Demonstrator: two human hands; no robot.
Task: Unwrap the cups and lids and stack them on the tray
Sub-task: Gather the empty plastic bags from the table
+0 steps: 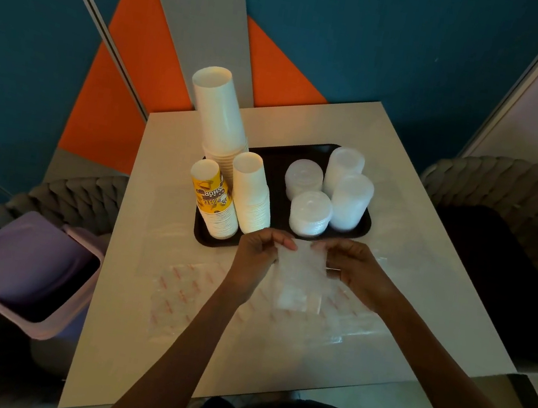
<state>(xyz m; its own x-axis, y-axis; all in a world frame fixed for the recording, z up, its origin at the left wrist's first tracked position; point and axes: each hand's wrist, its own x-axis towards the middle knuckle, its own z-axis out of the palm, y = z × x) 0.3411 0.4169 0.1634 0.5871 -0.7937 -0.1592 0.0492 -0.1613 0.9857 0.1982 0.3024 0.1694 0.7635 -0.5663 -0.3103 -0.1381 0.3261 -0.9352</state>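
The left hand and right hand each keep a pinching grip on a clear wrapper, seemingly empty, just before the tray.

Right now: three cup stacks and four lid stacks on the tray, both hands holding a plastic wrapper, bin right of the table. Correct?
One slip: the bin stands left of the table, not right; the head view shows it. The rest holds: three cup stacks and four lid stacks on the tray, left hand and right hand holding the plastic wrapper.
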